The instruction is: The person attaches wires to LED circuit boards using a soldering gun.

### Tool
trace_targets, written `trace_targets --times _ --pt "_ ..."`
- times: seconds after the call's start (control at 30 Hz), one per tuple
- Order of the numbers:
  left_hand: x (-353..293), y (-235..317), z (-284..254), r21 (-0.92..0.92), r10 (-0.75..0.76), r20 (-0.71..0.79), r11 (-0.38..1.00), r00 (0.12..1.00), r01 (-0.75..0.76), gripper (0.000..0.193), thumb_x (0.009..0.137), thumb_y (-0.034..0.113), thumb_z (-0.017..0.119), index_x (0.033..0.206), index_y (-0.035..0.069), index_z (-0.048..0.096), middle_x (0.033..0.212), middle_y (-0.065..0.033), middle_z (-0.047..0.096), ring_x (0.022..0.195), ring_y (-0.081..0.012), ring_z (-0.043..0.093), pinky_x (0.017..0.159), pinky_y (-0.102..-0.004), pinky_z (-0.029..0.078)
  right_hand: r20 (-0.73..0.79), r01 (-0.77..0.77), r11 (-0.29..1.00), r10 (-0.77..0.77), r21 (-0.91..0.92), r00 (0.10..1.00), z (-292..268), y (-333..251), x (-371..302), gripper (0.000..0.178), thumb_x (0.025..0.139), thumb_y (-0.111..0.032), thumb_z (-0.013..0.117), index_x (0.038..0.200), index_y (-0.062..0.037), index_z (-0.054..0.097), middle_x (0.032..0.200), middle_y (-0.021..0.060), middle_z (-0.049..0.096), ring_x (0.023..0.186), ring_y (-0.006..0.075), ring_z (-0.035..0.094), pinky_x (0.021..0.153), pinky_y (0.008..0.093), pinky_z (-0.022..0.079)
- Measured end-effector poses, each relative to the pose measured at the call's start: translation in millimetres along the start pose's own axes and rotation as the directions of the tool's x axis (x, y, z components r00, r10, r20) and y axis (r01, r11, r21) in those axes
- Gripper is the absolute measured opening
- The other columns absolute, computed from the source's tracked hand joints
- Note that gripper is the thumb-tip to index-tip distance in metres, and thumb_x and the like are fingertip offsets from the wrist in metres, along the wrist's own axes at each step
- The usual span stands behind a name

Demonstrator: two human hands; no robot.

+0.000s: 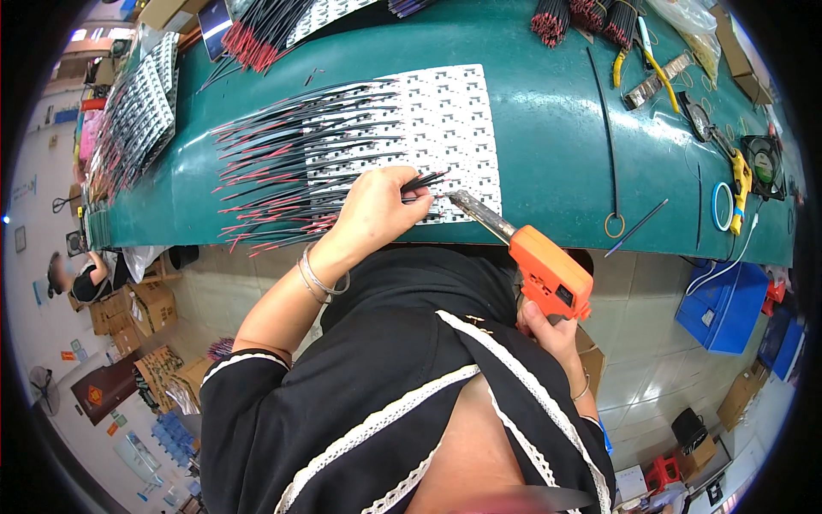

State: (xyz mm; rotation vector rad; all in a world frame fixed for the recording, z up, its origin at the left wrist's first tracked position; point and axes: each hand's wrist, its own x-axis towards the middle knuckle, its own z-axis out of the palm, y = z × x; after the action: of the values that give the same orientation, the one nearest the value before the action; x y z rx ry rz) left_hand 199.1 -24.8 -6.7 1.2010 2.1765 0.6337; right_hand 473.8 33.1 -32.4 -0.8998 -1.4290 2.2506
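Note:
Black wires (425, 180) are pinched between the thumb and fingers of my left hand (379, 206), their ends over a white panel of small circuit boards (449, 111). My right hand (548, 325) grips an orange soldering gun (548, 270), its metal tip pointing up-left close to the held wire ends. Whether the tip touches the board cannot be made out. Several rows of black and red wires (265, 158) fan out leftward from the panel across the green tabletop (548, 103).
Wired panels (150, 111) lie at the far left. Wire bundles (552, 19) sit at the back. Yellow-handled pliers (658, 73), a blue tape roll (722, 207), a thin rod (605, 128) and a pen (636, 228) lie on the right. Below the table's right edge stands a blue bin (723, 308).

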Motion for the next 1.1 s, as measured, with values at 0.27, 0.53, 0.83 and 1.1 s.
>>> trace_targets --times 0.27,0.53,0.83,1.1 --pt "1.6 -1.1 0.0 0.011 0.018 0.010 1.000 1.000 -0.018 0.019 0.069 0.015 0.063 0.073 -0.003 0.060 0.065 -0.0134 0.060 0.056 -0.0197 0.059 0.055 -0.0290 0.045 -0.038 -0.044 0.999 0.044 -0.004 0.998 3.5 -5.7 1.5 0.027 0.082 -0.012 0.058 0.103 0.0005 0.048 0.067 0.0018 0.052 0.049 0.0069 0.047 0.042 0.0208 0.041" --pt "7.8 -1.2 -5.6 0.077 0.034 0.070 0.996 0.997 -0.040 0.020 0.069 0.015 0.062 0.073 -0.004 0.059 0.063 -0.0137 0.059 0.055 -0.0195 0.058 0.055 -0.0293 0.044 -0.044 0.022 0.991 -0.017 0.132 0.999 1.8 -4.4 -1.0 0.031 0.082 -0.009 0.056 0.108 0.0012 0.044 0.072 0.0050 0.051 0.047 0.0091 0.047 0.039 0.0221 0.040" --pt "16.3 4.5 -15.8 0.007 0.104 0.203 0.994 0.974 -0.107 0.018 0.068 0.014 0.061 0.073 -0.003 0.060 0.060 -0.0138 0.057 0.053 -0.0203 0.056 0.054 -0.0304 0.044 -0.012 -0.038 0.991 0.040 0.128 0.999 1.2 -2.0 -1.9 0.029 0.082 -0.009 0.055 0.107 0.0016 0.045 0.068 0.0035 0.050 0.047 0.0083 0.046 0.040 0.0220 0.039" --pt "15.7 3.6 -13.7 0.029 0.125 0.179 0.991 0.976 -0.132 0.016 0.068 0.013 0.061 0.072 -0.002 0.060 0.063 -0.0151 0.058 0.058 -0.0239 0.058 0.057 -0.0307 0.045 -0.055 0.027 0.989 -0.019 0.146 0.998 6.0 -8.5 0.8 0.021 0.083 -0.010 0.055 0.098 0.0025 0.047 0.060 0.0036 0.049 0.044 0.0093 0.045 0.040 0.0225 0.039"
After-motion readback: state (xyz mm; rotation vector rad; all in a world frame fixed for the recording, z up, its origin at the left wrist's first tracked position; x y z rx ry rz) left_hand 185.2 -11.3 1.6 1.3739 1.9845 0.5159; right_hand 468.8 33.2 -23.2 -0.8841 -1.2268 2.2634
